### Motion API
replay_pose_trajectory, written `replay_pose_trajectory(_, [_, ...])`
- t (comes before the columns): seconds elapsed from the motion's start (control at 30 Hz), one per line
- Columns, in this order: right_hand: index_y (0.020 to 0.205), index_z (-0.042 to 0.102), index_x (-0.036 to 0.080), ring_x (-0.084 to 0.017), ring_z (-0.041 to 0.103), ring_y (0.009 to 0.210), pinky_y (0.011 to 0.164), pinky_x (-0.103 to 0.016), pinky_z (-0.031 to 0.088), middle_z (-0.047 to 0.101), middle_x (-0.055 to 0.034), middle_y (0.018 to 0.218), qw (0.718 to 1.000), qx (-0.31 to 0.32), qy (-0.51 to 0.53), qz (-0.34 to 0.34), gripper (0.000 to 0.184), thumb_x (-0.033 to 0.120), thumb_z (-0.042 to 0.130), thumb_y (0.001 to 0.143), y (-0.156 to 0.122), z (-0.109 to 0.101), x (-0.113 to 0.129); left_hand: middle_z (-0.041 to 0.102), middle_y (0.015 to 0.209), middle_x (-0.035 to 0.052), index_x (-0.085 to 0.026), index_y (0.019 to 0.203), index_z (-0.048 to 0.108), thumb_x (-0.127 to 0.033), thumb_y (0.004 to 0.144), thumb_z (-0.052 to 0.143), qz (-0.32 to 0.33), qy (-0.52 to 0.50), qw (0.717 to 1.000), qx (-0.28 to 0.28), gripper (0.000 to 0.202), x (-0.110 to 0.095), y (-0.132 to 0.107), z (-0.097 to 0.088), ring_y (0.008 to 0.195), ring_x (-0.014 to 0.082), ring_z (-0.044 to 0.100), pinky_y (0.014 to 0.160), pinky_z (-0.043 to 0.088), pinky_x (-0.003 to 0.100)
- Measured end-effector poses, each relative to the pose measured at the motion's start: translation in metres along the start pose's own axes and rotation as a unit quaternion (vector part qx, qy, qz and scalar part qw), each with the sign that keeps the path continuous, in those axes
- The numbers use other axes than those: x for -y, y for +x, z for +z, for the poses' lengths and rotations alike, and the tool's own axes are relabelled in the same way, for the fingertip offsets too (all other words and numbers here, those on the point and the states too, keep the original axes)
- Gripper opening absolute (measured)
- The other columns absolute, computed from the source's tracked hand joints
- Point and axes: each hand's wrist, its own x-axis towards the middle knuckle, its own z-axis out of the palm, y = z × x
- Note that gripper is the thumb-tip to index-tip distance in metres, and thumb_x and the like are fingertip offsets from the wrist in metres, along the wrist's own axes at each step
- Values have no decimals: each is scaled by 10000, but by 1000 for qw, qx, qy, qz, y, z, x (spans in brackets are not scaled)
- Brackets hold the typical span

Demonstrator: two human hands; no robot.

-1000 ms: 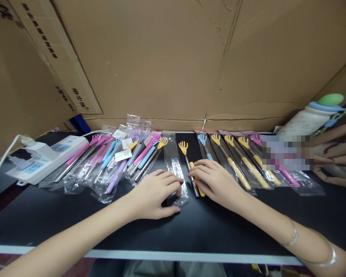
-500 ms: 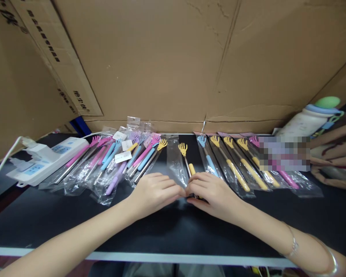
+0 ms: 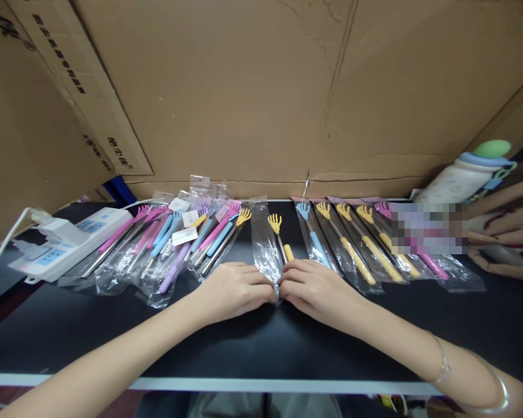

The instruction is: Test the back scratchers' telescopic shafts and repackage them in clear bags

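Note:
My left hand (image 3: 239, 292) is closed, its fingertips pinching the near end of a clear plastic bag (image 3: 264, 241) that lies flat on the black table. Fingertips of my right hand (image 3: 316, 292) meet it there, bent and pressed to the same end of the bag. Right beside the bag lies a yellow back scratcher (image 3: 275, 222), claw end away from me, its metal shaft running down under my right hand. A yellow handle (image 3: 289, 253) sticks out above my right knuckles; the rest is covered by the hand.
Bagged back scratchers (image 3: 178, 244) lie heaped on the left, near a white power strip (image 3: 82, 238). More bagged ones (image 3: 353, 255) form a row on the right. A white bottle (image 3: 459, 180) leans behind. Cardboard (image 3: 226, 98) walls off the back.
My fingertips have shifted slightly at the bag's near end, and more of the bag shows between them. The yellow seen under my right fingers is now hidden. The view tilted a little.

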Motion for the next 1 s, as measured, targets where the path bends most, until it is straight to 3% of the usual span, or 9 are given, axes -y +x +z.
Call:
replay_pose_trajectory(0.2, [860, 651, 206, -187, 562, 955, 819, -322, 454, 658, -36, 891, 1000, 18, 24, 6, 124, 197, 527, 869, -2, 1, -1, 672, 996, -32, -258, 933, 628, -288, 923, 468, 10, -35, 999, 37, 163, 2, 1, -5, 848, 122, 605, 709, 407, 246])
replay_pose_trajectory(0.37, [866, 633, 217, -171, 567, 926, 806, -313, 450, 658, -16, 941, 999, 30, 42, 7, 67, 227, 567, 856, -2, -2, -1, 647, 930, -8, -257, 926, 647, -418, 892, 510, 9, -77, 996, 47, 214, 3, 1, -11, 805, 129, 584, 704, 417, 242])
replay_pose_trajectory(0.63, [858, 641, 211, -169, 559, 931, 823, -314, 434, 654, -28, 915, 999, 37, 27, 6, 84, 255, 569, 859, -2, -4, 1, 642, 930, 5, -236, 913, 635, -310, 913, 462, -47, -25, 998, 25, 188, 5, 1, -6, 807, 140, 569, 665, 409, 252])
replay_pose_trajectory(0.83, [854, 638, 211, -178, 550, 934, 818, -320, 424, 648, -39, 906, 1000, 21, 11, 0, 122, 282, 543, 876, -1, -5, 0, 620, 1032, 21, -236, 1013, 600, -345, 884, 494, -103, -17, 994, 39, 199, 7, 0, -4, 908, 169, 566, 708, 440, 269])
replay_pose_trajectory(1.0, [818, 605, 178, -181, 534, 850, 730, -302, 409, 623, -56, 814, 997, -21, -53, 61, 179, 268, 478, 904, -2, -8, -15, 619, 956, 32, -217, 968, 599, -343, 888, 482, -104, -14, 993, 49, 190, 6, 1, -6, 870, 166, 557, 721, 439, 268])
